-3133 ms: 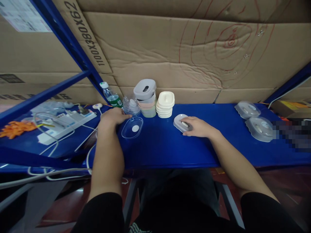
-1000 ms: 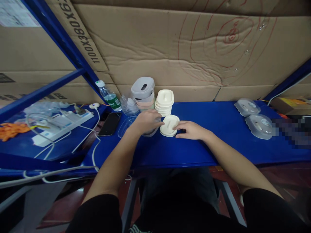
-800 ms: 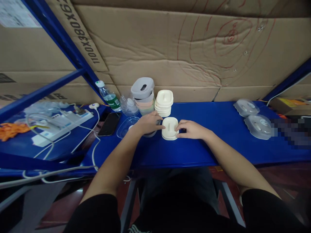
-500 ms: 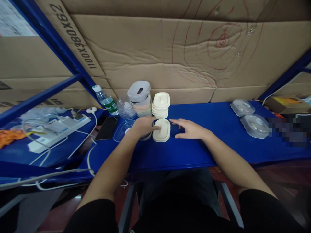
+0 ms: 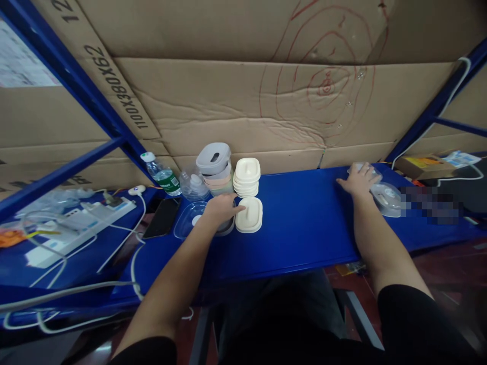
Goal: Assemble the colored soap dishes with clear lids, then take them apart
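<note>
My left hand hovers over or rests on a grey container, its thumb stretched out to the edge of a cream lidded box. Its fingers are partly hidden from above, but the thumb stands apart. Behind that box is a stack of cream lids or boxes. At the far right, my right hand lies with fingers spread on a clear plastic lid. A second clear lid lies just in front of it.
Left of the cream stack stand stacked grey and pastel containers, clear domed lids and a water bottle. A phone, a power strip and white cables lie farther left. Cardboard backs the blue table.
My right hand has moved from beside the cream box far right onto the clear lid. My left hand has drawn slightly left off the cream box. The camera view has shifted.
</note>
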A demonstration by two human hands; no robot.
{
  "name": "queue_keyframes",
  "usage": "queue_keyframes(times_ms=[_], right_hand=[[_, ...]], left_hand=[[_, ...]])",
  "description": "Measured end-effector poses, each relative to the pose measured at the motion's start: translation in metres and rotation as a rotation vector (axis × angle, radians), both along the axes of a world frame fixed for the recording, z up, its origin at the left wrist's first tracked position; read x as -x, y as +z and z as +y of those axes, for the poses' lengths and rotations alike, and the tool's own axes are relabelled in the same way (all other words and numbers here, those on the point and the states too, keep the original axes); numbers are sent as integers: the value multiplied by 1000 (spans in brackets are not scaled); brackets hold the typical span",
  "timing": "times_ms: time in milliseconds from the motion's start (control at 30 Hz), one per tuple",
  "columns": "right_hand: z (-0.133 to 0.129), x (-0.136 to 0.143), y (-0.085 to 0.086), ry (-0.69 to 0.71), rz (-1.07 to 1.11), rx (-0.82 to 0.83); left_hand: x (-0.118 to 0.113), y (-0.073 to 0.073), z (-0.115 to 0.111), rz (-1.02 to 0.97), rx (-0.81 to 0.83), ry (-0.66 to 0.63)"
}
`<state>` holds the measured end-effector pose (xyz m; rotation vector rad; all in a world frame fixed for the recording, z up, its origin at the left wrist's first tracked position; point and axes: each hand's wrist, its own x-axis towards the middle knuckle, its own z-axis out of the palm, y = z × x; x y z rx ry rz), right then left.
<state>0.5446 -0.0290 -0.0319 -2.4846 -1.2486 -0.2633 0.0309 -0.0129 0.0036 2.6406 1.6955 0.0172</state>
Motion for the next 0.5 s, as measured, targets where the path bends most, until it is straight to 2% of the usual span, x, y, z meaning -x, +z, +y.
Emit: queue_keyframes(times_ms=[100,233,367,433,500], right_hand=[[1,20,-3,29,-102,94],[-3,55,6,139,-182,-1],[-9,62,12,150,16,51],[-11,58,13,274,122,69],[-12,57,17,450,162,27]], left_hand=[[-2,2,-3,3,17,16],[-2,4,-5,-20,6,51],[-3,10,-7,-78,-35,100],[-4,12,-8,-120,-54,63],[-6,12,-9,-163,-73,-26]])
